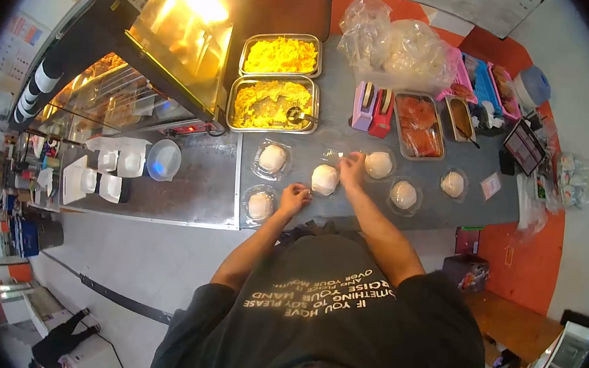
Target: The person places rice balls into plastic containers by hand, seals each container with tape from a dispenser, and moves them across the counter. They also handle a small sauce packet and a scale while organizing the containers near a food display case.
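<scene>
My left hand (295,198) is at the lower left of a round white bun (325,180), its fingers drawn together; whether they hold anything is too small to tell. My right hand (353,167) is pinched at the bun's upper right, by a clear plastic lid (334,156). What is between its fingers cannot be made out. On my left, two more buns (272,158) sit in clear containers, one above the other. Others (379,164) lie in clear containers to my right.
Two metal trays of yellow food (280,55) stand behind, a spoon in the nearer. Two tape dispensers (381,112), a tray of reddish slices (421,125) and plastic bags (393,43) are to the right. A lit glass cabinet (181,38) and a clear bowl (164,160) are left.
</scene>
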